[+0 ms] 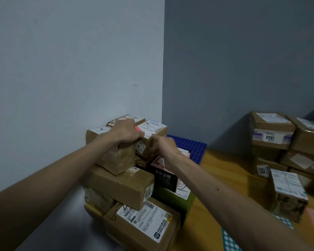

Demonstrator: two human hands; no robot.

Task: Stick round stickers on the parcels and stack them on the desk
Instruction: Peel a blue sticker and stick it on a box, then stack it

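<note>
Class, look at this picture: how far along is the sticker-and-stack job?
Done: a corner stack several parcels high. In hand: the left hand and right hand hold the top parcel in place. Left: the pile of parcels on the right, near the sticker sheet, looks yet to be stacked.

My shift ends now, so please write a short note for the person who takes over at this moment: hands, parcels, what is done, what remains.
Left hand: grips the top parcel from above.
Right hand: at that parcel's near corner; its fingers are hidden.
Stack: in the wall corner, several layers high.
Other parcels: on the desk, at the right.
Sticker sheet: at the desk's near edge.
Done: most of the stack.
Left: release the top parcel, then probably sticker and stack the right-hand parcels; no round stickers show on them.
</note>
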